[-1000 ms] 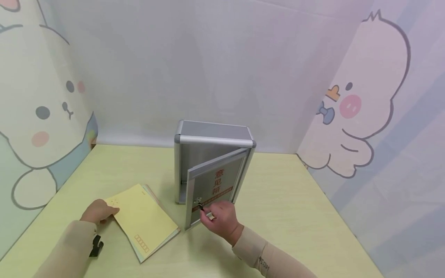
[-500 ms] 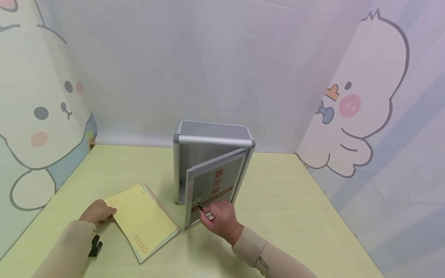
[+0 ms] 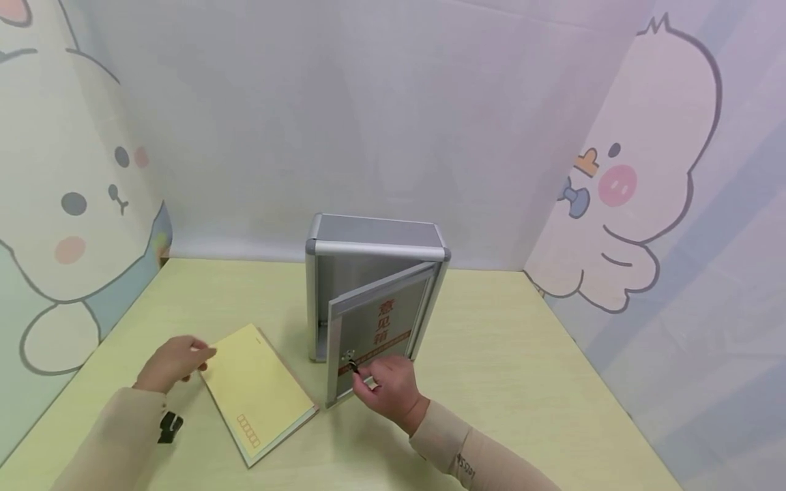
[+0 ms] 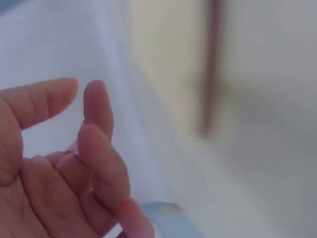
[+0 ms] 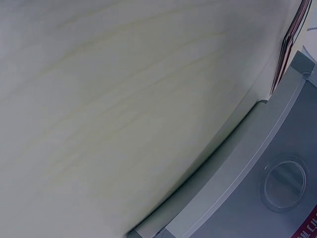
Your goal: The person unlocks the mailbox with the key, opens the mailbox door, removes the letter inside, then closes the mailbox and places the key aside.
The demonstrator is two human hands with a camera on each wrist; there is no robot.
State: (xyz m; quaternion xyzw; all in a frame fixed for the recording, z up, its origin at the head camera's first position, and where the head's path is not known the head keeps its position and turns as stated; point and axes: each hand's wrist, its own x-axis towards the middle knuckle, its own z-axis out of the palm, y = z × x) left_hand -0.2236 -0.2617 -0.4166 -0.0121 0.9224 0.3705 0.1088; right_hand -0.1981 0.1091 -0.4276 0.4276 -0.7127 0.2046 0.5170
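Note:
A stack of envelopes lies on the table, with a yellow envelope (image 3: 260, 385) on top and paler edges below. My left hand (image 3: 175, 363) is just at the stack's far left corner. In the left wrist view, a gap separates its thumb and index finger, and its loosely bent fingers (image 4: 106, 163) hold nothing. A grey metal suggestion box (image 3: 381, 232) stands upright, its hinged door (image 3: 359, 324) swung outward. My right hand (image 3: 393, 389) pinches a small black-headed key (image 3: 353, 366) at the door's lock (image 3: 348, 354).
The pale yellow table (image 3: 503, 382) runs to a white curtain (image 3: 245, 136) behind, with cartoon figures on both sides. A black strap (image 3: 170, 427) hangs at the left sleeve. In the right wrist view, envelope edges (image 5: 290, 47) show beyond the door's frame (image 5: 237, 163).
My left hand has risen off the envelope stack's corner and its fingers have come away. The top envelope's far left corner has shifted slightly. The right hand, key and door stay put.

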